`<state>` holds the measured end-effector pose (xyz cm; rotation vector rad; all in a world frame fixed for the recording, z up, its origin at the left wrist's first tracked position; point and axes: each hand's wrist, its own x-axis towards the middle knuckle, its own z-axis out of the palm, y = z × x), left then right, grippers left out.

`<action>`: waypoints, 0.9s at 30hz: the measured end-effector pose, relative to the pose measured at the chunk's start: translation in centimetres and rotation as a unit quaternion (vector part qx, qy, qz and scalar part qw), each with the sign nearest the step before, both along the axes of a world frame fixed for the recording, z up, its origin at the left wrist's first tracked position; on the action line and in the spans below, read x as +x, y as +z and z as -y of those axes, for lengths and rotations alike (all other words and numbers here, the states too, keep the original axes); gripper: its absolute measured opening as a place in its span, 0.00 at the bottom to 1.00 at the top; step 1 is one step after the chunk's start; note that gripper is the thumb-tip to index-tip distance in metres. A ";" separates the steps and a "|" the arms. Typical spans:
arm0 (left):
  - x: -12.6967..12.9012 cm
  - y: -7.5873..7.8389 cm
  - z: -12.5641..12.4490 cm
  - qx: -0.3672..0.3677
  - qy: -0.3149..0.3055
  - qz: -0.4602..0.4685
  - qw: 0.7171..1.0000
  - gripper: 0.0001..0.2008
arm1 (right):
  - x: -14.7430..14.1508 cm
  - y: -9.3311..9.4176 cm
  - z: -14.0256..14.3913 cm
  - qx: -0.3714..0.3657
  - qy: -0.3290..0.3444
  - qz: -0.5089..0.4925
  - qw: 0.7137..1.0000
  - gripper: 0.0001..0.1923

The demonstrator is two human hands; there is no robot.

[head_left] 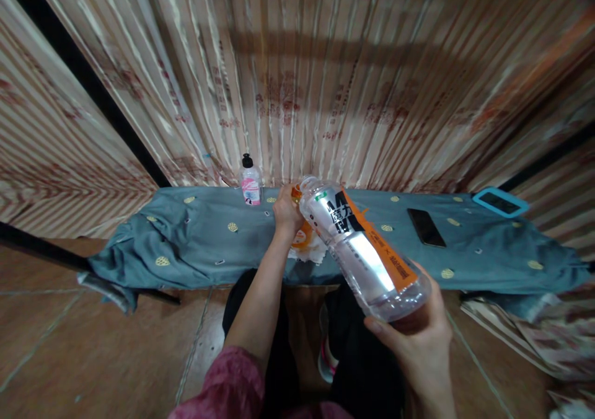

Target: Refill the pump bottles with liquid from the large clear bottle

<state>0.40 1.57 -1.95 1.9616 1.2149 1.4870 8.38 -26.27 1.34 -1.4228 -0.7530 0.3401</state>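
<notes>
Bottle point(360, 251) first — a large clear plastic drink bottle with an orange, black and white label, and you hold it tipped nearly flat above your lap, its base toward you and its neck pointing away at the table edge. Your right hand point(421, 338) cups the base from below, fingers curled round the bottom and thumb along the near side, which carries the weight while the other end is worked. Your left hand point(286, 211) is closed round the neck, right where the orange cap point(296, 193) shows; the fingers wrap it, though you cannot tell from this angle whether they pinch the cap itself or only the neck beside it. Holding both ends this way keeps the bottle from rolling. Just under the left hand a crumpled white-and-orange wrapper point(307, 242) lies on the table's near edge. The table is draped in a teal cloth point(195, 245) dotted with small yellow motifs, bunched at its left end. Farther back, near the wall, a small pump bottle point(250, 182) with a black top and pink label stands upright — well clear of your hands. To the right a dark phone point(426, 227) lies flat on the cloth, and beyond it a device in a blue case point(501, 202) sits at the far corner. Striped curtains hang behind.
</notes>
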 end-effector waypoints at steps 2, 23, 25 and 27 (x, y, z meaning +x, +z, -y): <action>0.0 -0.1 0.0 0.005 0.000 0.000 1.000 0.09 | -0.1 0.0 0.1 0.004 0.004 -0.002 1.000 0.50; 0.3 -0.3 0.4 -0.010 0.001 0.022 1.000 0.10 | 0.0 -0.6 0.3 0.008 -0.025 -0.014 1.000 0.49; 0.4 -0.3 0.5 -0.011 -0.004 0.030 0.999 0.10 | -0.1 -0.5 0.4 0.010 -0.040 -0.025 0.999 0.49; 0.4 -0.3 0.6 -0.013 -0.015 0.032 0.999 0.10 | 0.0 -0.5 0.5 -0.005 -0.048 -0.032 0.998 0.50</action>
